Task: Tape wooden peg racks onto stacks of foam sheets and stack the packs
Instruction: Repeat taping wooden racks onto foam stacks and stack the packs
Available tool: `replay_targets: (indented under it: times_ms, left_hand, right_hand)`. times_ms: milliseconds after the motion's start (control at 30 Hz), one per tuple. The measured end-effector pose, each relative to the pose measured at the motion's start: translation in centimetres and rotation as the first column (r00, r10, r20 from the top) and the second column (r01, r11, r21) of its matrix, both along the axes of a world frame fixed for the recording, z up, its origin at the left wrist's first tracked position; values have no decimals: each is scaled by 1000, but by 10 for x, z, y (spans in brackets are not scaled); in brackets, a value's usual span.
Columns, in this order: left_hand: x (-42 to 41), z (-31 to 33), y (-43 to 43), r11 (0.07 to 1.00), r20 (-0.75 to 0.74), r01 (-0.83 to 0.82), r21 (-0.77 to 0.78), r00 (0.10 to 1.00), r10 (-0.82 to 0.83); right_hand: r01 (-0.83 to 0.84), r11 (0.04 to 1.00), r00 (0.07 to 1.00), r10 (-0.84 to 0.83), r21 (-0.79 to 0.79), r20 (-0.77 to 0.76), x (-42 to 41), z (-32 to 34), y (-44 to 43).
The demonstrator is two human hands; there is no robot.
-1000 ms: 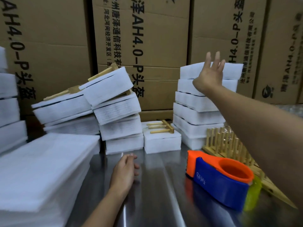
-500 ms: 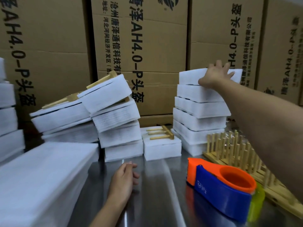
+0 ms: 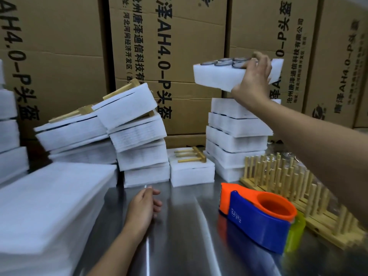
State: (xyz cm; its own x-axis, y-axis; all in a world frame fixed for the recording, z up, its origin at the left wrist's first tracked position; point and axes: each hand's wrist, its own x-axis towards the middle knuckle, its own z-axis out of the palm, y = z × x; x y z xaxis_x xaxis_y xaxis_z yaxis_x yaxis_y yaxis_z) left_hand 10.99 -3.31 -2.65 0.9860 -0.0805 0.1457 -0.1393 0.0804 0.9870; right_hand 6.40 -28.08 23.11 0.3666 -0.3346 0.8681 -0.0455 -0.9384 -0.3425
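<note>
R hand [image 3: 253, 76] was clamped on one foam pack [image 3: 217, 77], fingers over its near face and thumb side under, holding it tilted in the air just above the tall pack stack [image 3: 237, 136] w/ a clear gap to the top pack. Dark round marks showed on the pack's upper face; couldn't tell what they were.

L hand [image 3: 142, 208] lay on the steel counter [image 3: 185, 246], fingers loosely curled, gripping nothing.

Step in hand, by my read: stacking phase, a pack being handled at the top of the stack. Couldn't tell if it was going on or coming off.

Below and toward the body from the R hand sat the tape dispenser [image 3: 256, 212], w/ the loose peg racks [image 3: 286, 188] just beyond it. A pack w/ a rack on top [image 3: 191, 164] lay below-left of the R hand.

Next move prob. called for leveling the pack and squaring its edges to the stack, since a tilted set-down could start a lean like the slumped pile [image 3: 119, 132] far left of that hand.
</note>
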Motion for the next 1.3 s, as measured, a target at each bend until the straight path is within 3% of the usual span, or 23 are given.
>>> replay_targets:
  times_ms: [167, 367, 733, 900, 1033, 1167, 1233, 1300]
  left_hand:
    - [-2, 1, 1, 1000, -4, 18, 18, 1000, -18]
    - [-5, 1, 5, 1000, -25, 21, -5, 999, -22]
    - [3, 10, 14, 964, -153, -134, -231, 983, 100]
    - [10, 7, 16, 961, -64, -274, 26, 959, 275]
    - [7, 7, 20, 964, -69, -267, -12, 962, 265]
    - [5, 7, 23, 967, -100, -249, -60, 965, 243]
    - [6, 7, 21, 972, -80, -234, -15, 969, 232]
    - [7, 7, 20, 975, -65, -221, 7, 973, 221]
  right_hand:
    - [71, 970, 997, -70, -232, 10, -43, -15, 50]
    - [-66, 942, 998, 70, -330, 1, -101, -82, 117]
    - [-170, 961, 966, 119, -216, -231, -129, -215, 179]
    - [-256, 943, 888, 143, -212, -436, -123, -228, 179]
    - [-365, 930, 735, 264, -36, -625, -121, -225, 174]
    - [-399, 892, 722, 449, 213, -526, -108, -212, 166]
    - [-454, 853, 698, 520, 256, -492, -93, -202, 161]
    - [-484, 843, 637, 523, 235, -566, -72, -194, 159]
